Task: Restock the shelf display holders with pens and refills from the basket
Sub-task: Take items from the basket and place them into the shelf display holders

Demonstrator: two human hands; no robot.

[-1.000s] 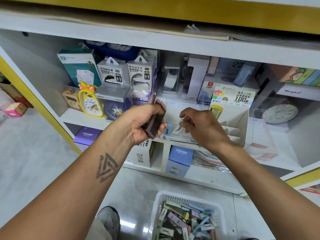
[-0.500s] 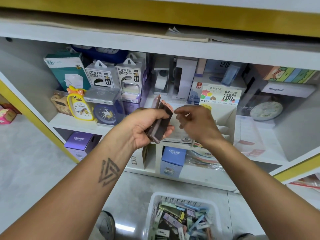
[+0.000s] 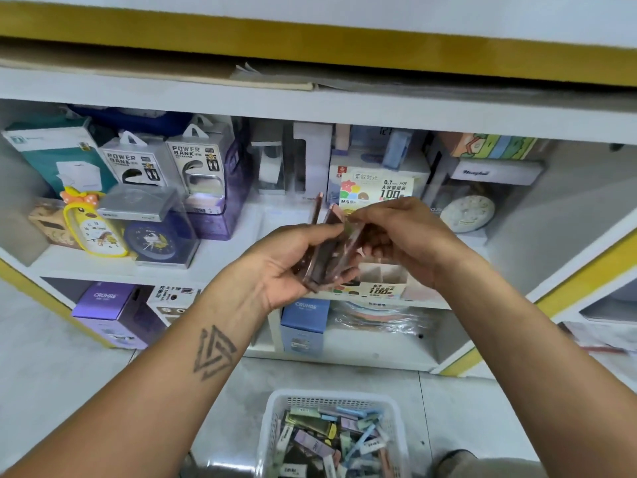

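My left hand (image 3: 293, 260) is curled around a small stack of brown refill packs (image 3: 327, 257), in the middle of the frame. The packs stand nearly upright, with their long side going from my palm up toward the top of the frame. My right hand (image 3: 403, 239) is just to the right of them. Its fingertips (image 3: 355, 220) pinch the top corner of the pack nearest to it, so both hands are on the stack and my right hand is the one ready to take a pack away.

The lead refill display holder (image 3: 386, 288) sits on the shelf right behind and a bit below my hands, toward the lower right of them. I think the next pack has to go down and to the right into one of its slots. The white basket (image 3: 275, 422) with more packs is on the floor, at the bottom of the frame.
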